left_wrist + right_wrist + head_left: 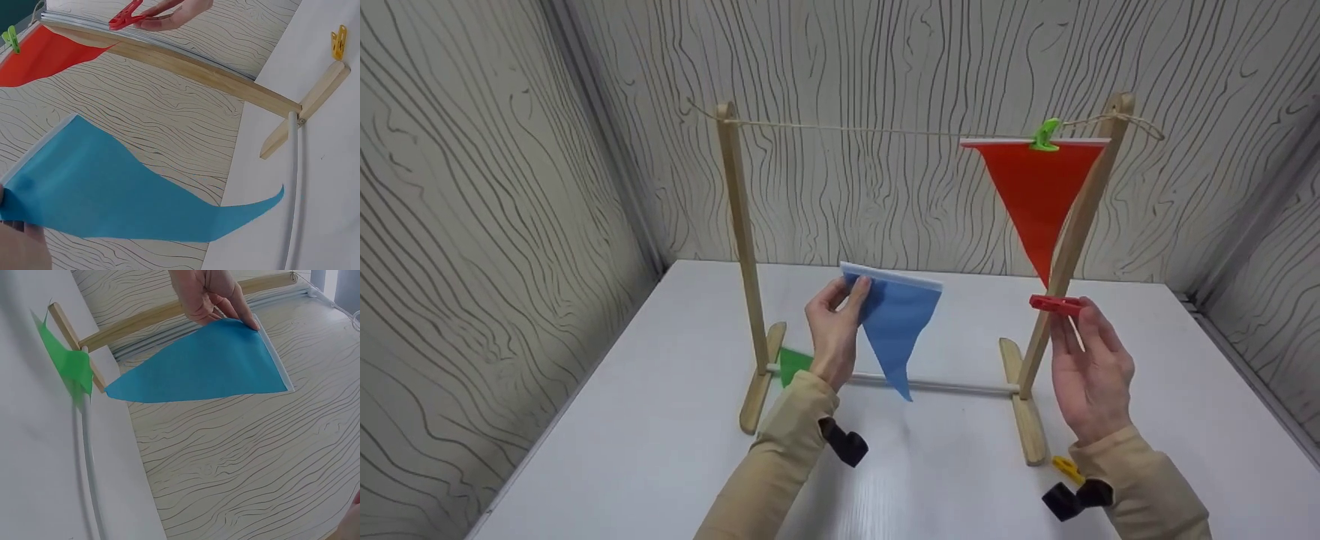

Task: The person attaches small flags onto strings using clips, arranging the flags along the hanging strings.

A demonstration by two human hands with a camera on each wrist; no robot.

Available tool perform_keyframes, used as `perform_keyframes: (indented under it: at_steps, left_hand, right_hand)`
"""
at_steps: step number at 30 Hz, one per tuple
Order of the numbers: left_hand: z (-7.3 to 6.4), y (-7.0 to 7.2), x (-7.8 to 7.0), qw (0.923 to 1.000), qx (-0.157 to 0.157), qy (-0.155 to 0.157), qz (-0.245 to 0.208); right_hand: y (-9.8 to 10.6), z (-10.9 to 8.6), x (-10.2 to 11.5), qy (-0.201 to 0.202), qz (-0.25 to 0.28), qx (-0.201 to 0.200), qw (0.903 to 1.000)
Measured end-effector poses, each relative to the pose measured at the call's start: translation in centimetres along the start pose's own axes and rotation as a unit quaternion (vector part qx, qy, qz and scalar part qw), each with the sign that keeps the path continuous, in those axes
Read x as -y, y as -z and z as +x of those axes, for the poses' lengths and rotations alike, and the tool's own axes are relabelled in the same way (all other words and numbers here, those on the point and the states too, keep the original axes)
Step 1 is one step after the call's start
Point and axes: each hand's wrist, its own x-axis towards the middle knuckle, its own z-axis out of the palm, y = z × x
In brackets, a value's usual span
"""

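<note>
My left hand (836,326) pinches a blue triangular pennant (898,319) near the left end of its white top edge. The pennant hangs point down, apart from the string, and its tip curls in the left wrist view. In my right hand (1093,375), a red clothespin (1056,304) is held between thumb and fingertips, beside the right post. Above it, a red pennant (1035,195) hangs from the string (877,130), fastened by a green clothespin (1045,136). Only a sliver of my right hand (347,526) shows in the right wrist view.
A wooden frame stands on the white table (607,420), with a left post (744,247), a right post (1080,225) and a low white crossbar (960,386). A green pennant (795,364) lies by the left foot. A yellow clothespin (338,43) lies near the right foot.
</note>
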Motion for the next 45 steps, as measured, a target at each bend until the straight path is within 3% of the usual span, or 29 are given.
perform_keyframes:
  at_steps: [10, 14, 22, 40, 45]
  left_hand:
    - [0.5, -0.2, -1.3, 0.9997, 0.016, -0.016, 0.006]
    - [0.8, -0.4, -1.9, 0.9996, 0.017, -0.018, -0.012]
    - [1.6, -0.5, -3.2, 0.9989, 0.022, -0.018, -0.036]
    - [3.0, -1.2, -5.6, 0.9970, 0.034, -0.019, -0.067]
    - [3.2, -1.7, -6.3, 0.9976, 0.040, -0.030, -0.047]
  right_hand:
    - [-2.9, 1.1, -0.5, 0.034, -0.022, -0.016, 0.9991]
    - [-4.2, 1.7, -1.0, 0.052, -0.031, -0.018, 0.9980]
    - [-6.7, 3.6, -2.1, 0.097, -0.053, 0.008, 0.9939]
    - [-11.3, 5.5, -3.6, 0.176, -0.174, 0.065, 0.9667]
    - [-12.6, 6.2, -3.8, 0.201, -0.214, 0.086, 0.9521]
